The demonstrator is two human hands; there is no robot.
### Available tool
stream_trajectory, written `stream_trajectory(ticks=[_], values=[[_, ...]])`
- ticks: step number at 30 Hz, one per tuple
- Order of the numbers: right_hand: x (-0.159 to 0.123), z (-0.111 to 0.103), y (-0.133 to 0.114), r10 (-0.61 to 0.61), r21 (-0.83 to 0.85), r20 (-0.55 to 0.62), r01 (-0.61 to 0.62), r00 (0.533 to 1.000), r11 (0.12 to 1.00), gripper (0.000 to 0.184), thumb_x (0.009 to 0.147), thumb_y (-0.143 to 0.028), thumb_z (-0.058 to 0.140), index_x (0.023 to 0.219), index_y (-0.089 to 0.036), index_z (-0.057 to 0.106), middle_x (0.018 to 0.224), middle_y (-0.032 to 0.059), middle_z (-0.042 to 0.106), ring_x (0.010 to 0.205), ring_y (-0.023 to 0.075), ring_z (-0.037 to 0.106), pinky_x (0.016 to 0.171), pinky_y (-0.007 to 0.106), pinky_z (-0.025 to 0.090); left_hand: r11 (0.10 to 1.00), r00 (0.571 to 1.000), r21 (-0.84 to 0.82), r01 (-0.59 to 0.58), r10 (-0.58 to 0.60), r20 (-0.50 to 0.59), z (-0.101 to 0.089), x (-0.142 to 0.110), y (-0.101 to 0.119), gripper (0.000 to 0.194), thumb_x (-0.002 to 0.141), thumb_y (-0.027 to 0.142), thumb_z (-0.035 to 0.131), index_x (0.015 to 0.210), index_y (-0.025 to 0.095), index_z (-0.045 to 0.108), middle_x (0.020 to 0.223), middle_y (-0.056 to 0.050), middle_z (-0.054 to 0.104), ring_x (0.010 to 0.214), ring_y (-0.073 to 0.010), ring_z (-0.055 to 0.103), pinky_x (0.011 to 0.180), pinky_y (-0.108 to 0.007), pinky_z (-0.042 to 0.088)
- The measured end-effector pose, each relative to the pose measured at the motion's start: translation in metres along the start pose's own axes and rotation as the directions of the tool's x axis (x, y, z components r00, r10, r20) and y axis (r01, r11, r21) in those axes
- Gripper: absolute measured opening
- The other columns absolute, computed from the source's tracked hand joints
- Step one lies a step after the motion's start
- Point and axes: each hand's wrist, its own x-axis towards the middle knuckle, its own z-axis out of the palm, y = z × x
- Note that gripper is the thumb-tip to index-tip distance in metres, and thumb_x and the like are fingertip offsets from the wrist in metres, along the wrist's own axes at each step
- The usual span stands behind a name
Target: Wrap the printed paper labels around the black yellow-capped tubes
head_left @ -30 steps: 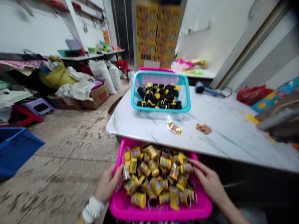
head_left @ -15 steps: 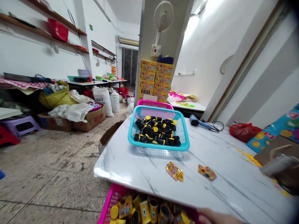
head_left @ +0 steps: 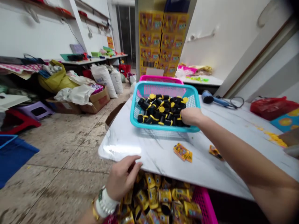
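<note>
My right hand (head_left: 190, 116) reaches across the marble table (head_left: 210, 168) into the turquoise basket (head_left: 137, 123). Its fingers are curled down among the black and yellow caps (head_left: 161, 110); what they hold is hidden. My left hand (head_left: 122, 180), with a white watch on the wrist, hangs at the table's near edge. Its fingers are bent loosely over the yellow-wrapped pieces (head_left: 158, 199) piled in the pink basket (head_left: 205, 205) on my lap. Nothing shows in that hand.
Two yellow wrappers (head_left: 182, 152) (head_left: 214, 151) lie on the table. A blue hair dryer (head_left: 211, 98), a red bag (head_left: 271, 107) and a second pink basket (head_left: 161, 79) sit further back. Yellow cartons (head_left: 161, 40) are stacked behind. Boxes, sacks and stools crowd the floor at the left.
My right hand has left the pink basket and stretched forward into the turquoise basket. My left hand has moved to the top of the pile. The view first tilted up, then dropped again.
</note>
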Motion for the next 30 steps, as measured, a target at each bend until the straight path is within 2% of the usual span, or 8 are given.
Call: stream_trajectory(ticks=[3,5,7,12,17,20,27,30], values=[[-0.011,-0.002,0.003,0.009,-0.074,0.096,-0.002,0.995,0.997,0.031,0.103,-0.032,0.048,0.108,-0.010,0.069,0.107,0.0065,0.067,0.098,0.0208,0.068,0.083,0.036,0.055,1.000,1.000,-0.004,0.017,-0.017,0.008,0.003,0.007,-0.006,0.014,0.093,0.022,0.061,0.099,0.016,0.072,0.087,-0.004,0.077,0.074,-0.0139,0.072,0.070,-0.021,0.055],[-0.023,-0.011,0.005,0.009,-0.105,0.067,-0.002,0.998,0.994,0.023,0.091,-0.026,0.063,0.106,-0.010,0.072,0.101,0.0095,0.068,0.090,0.0231,0.069,0.074,0.033,0.052,0.999,1.000,0.029,0.015,-0.015,-0.005,0.001,0.023,-0.014,0.014,0.093,0.022,0.062,0.099,0.015,0.072,0.087,-0.005,0.076,0.074,-0.0146,0.071,0.070,-0.023,0.054],[-0.039,-0.021,0.007,-0.003,-0.073,-0.002,0.003,1.000,0.997,0.040,0.080,-0.018,0.069,0.119,-0.013,0.071,0.100,0.0110,0.068,0.081,0.0222,0.069,0.069,0.032,0.051,0.998,1.000,0.056,0.005,-0.004,-0.027,-0.002,0.048,-0.019,0.015,0.093,0.023,0.062,0.099,0.015,0.072,0.085,-0.005,0.075,0.069,-0.0142,0.068,0.066,-0.024,0.052],[-0.107,-0.032,-0.008,-0.126,0.437,-0.172,0.191,0.977,0.879,0.050,0.084,-0.021,0.060,0.134,-0.025,0.064,0.086,0.0018,0.064,0.067,0.0156,0.063,0.062,0.029,0.054,0.995,0.997,-0.093,0.036,-0.041,-0.059,0.002,0.093,-0.005,0.016,0.093,0.025,0.061,0.098,0.017,0.074,0.083,-0.004,0.074,0.062,-0.0121,0.062,0.062,-0.023,0.050],[-0.172,0.009,-0.058,-0.442,0.529,-0.235,0.495,0.866,0.689,0.037,0.087,-0.005,0.048,0.110,-0.024,0.070,0.085,0.0028,0.064,0.077,0.0138,0.068,0.069,0.022,0.059,0.929,0.949,-0.305,0.209,-0.118,0.292,0.054,0.068,0.015,0.032,0.084,0.025,0.070,0.115,0.017,0.071,0.081,-0.003,0.073,0.059,-0.0134,0.065,0.051,-0.021,0.049],[-0.188,0.037,-0.083,-0.415,0.376,-0.340,0.526,0.844,0.763,0.044,0.081,0.000,0.045,0.118,-0.014,0.064,0.098,0.0109,0.066,0.086,0.0192,0.070,0.075,0.028,0.062,0.965,0.957,-0.228,0.131,-0.063,0.284,0.077,0.054,0.017,0.024,0.091,0.019,0.057,0.108,0.014,0.073,0.092,-0.010,0.072,0.082,-0.0202,0.070,0.074,-0.030,0.057],[-0.201,0.035,-0.094,-0.316,0.284,-0.257,0.384,0.913,0.878,0.036,0.088,-0.009,0.053,0.122,-0.009,0.063,0.106,0.0172,0.068,0.095,0.0290,0.068,0.080,0.043,0.062,0.960,0.895,-0.236,0.149,-0.030,0.445,0.062,0.051,0.016,0.047,0.083,0.022,0.071,0.129,0.014,0.064,0.095,-0.008,0.068,0.079,-0.0185,0.063,0.075,-0.032,0.055],[-0.201,0.030,-0.099,-0.257,0.385,-0.253,0.341,0.933,0.858,0.036,0.092,-0.014,0.055,0.127,-0.009,0.061,0.103,0.0147,0.072,0.094,0.0262,0.069,0.084,0.041,0.060,0.964,0.936,-0.213,0.156,-0.075,0.345,0.048,0.050,0.021,0.045,0.084,0.019,0.069,0.128,0.016,0.062,0.092,-0.005,0.067,0.070,-0.0140,0.059,0.067,-0.027,0.052]])
